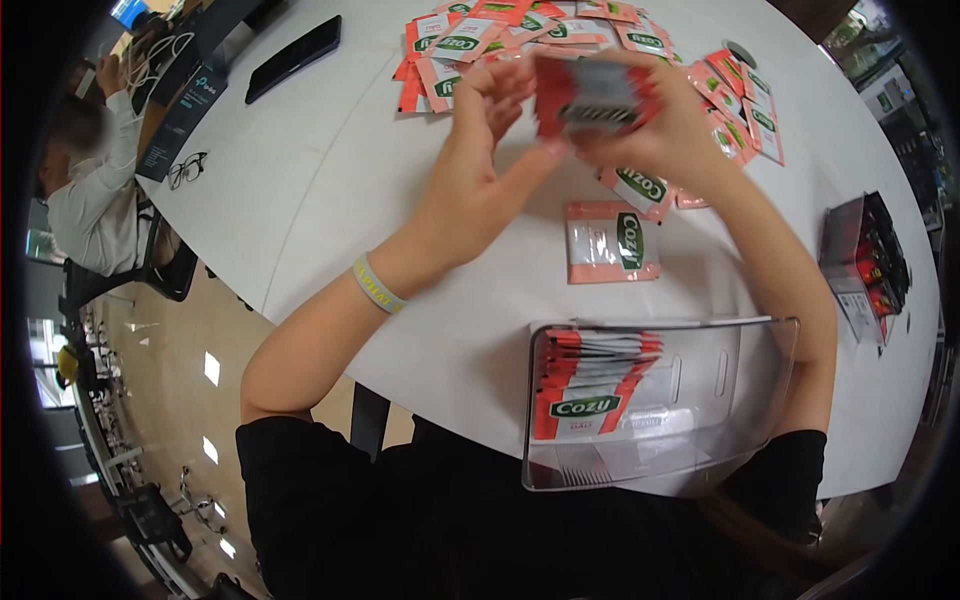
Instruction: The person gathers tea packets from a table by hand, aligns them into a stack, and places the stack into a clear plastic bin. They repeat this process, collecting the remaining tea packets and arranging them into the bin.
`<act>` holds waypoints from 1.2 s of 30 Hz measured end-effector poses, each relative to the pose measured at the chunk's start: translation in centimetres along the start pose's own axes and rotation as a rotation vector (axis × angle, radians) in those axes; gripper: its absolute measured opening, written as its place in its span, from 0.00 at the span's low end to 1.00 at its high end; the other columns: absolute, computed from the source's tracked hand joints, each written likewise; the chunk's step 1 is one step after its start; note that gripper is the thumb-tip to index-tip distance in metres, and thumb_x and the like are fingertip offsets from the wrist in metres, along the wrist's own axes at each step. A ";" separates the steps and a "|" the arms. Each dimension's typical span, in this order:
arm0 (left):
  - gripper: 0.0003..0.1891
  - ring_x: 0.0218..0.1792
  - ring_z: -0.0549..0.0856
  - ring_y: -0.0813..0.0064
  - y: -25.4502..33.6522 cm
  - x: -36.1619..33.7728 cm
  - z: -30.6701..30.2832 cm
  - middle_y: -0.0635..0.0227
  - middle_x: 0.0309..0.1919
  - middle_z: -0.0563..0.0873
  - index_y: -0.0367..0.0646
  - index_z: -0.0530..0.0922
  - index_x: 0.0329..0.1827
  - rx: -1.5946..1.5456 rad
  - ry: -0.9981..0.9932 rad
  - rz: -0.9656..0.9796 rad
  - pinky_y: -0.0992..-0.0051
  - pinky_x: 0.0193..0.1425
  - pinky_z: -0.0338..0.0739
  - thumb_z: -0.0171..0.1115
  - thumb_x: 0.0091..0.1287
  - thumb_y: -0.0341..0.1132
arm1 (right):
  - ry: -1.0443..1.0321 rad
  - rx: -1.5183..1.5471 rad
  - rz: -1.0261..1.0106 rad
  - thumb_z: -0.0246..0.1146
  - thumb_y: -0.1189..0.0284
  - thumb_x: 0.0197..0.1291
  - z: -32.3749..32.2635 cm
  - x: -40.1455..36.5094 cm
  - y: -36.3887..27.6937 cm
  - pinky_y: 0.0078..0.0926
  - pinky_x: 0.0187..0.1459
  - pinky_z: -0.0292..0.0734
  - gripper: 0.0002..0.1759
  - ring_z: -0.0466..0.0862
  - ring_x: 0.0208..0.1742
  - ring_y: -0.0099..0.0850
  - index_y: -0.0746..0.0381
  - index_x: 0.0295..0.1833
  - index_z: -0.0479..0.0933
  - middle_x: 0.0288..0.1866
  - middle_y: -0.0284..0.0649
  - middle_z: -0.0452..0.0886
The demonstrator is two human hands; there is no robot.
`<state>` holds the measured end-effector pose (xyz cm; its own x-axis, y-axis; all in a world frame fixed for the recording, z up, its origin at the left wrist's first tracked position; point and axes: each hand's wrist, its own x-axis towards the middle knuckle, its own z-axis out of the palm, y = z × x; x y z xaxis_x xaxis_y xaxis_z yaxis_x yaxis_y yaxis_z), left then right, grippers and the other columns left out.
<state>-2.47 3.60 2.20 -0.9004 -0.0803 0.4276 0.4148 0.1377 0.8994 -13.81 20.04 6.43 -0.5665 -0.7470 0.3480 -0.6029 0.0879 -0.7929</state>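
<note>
My right hand grips a small stack of red-and-white Cozy sachets, blurred by motion, above the table. At the left side of that stack, my left hand has its fingers and thumb spread, the thumb tip right by the stack's lower edge. Just below the hands a single Cozy sachet lies flat, with another sachet behind it. Close to my body stands a clear plastic box; a row of Cozy sachets fills its left part.
Loose sachets lie in a heap at the far side and a smaller group on the right. A dark container with red packets sits at the right edge. Left are a phone, glasses, a TP-Link box and a seated person.
</note>
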 end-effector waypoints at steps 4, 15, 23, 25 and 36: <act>0.34 0.69 0.64 0.59 0.4 -0.2 -0.3 0.48 0.67 0.63 0.36 0.51 0.69 -0.058 0.039 -0.015 0.61 0.74 0.56 0.60 0.67 0.36 | 0.128 -0.228 -0.033 0.71 0.74 0.46 -7.6 -3.7 -2.0 0.24 0.38 0.83 0.22 0.86 0.38 0.29 0.69 0.48 0.77 0.40 0.43 0.85; 0.29 0.69 0.65 0.64 1.5 -2.7 1.9 0.52 0.66 0.65 0.35 0.51 0.71 -0.118 -0.109 -0.161 0.65 0.71 0.59 0.44 0.74 0.44 | -0.203 -0.131 0.310 0.77 0.69 0.34 0.0 -17.3 -13.3 0.28 0.42 0.73 0.26 0.81 0.38 0.34 0.63 0.44 0.80 0.39 0.40 0.83; 0.31 0.68 0.66 0.63 2.8 -4.5 2.9 0.53 0.67 0.65 0.37 0.51 0.71 -0.115 -0.226 -0.107 0.63 0.69 0.59 0.33 0.76 0.53 | -0.266 -0.028 0.694 0.77 0.67 0.41 2.6 -15.5 -13.4 0.33 0.47 0.78 0.32 0.84 0.40 0.45 0.71 0.50 0.74 0.36 0.48 0.84; 0.31 0.68 0.67 0.64 2.5 -4.7 3.1 0.53 0.67 0.66 0.39 0.51 0.72 -0.212 -0.270 -0.143 0.65 0.68 0.60 0.32 0.76 0.55 | -0.249 -0.201 0.584 0.78 0.68 0.40 2.8 -15.5 -13.5 0.31 0.48 0.77 0.32 0.84 0.42 0.41 0.70 0.50 0.73 0.40 0.47 0.83; 0.34 0.67 0.66 0.65 2.4 -5.3 3.1 0.53 0.66 0.67 0.40 0.52 0.72 -0.266 -0.301 -0.194 0.66 0.65 0.62 0.28 0.75 0.59 | -0.371 -0.186 0.653 0.79 0.59 0.37 1.9 -15.1 -11.8 0.38 0.53 0.74 0.44 0.80 0.52 0.49 0.73 0.55 0.66 0.47 0.55 0.78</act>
<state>2.92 7.46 1.83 -0.9468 0.2165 0.2382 0.2179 -0.1135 0.9693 2.88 29.05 9.60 -0.6344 -0.6745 -0.3775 -0.3146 0.6714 -0.6710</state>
